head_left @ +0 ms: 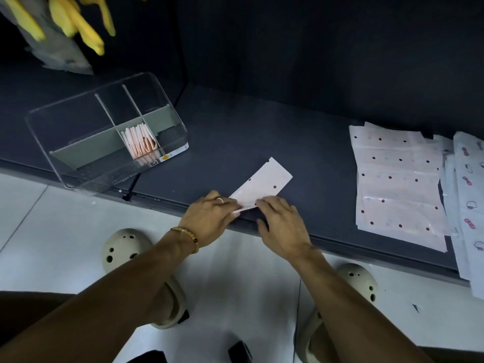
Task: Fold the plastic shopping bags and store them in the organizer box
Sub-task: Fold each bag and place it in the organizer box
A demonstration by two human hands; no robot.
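A dotted plastic bag [264, 183], already folded into a long narrow strip, is laid slantwise on the dark counter [262, 132] near its front edge, and its near end is held down by both hands. The left hand [209, 218] is pressed on the strip's near corner with fingers mostly flat, and the right hand [279, 221] is set just beside it with fingertips on the fold; whether any finger is pinched round the film cannot be told. The film is judged very light, thin, limp and slippery, apt to spring open, so it is best held at the creased end and pressed flat while each fold is turned over. The counter is smooth and matte, and little grip is offered to the strip. A clear organizer box [110, 132] with grey dividers is stood to the left, with folded bags [140, 141] packed upright in one middle compartment. A stack of unfolded bags [398, 184] is laid well apart to the right. Yellow gloves [76, 22] are hung above the box.
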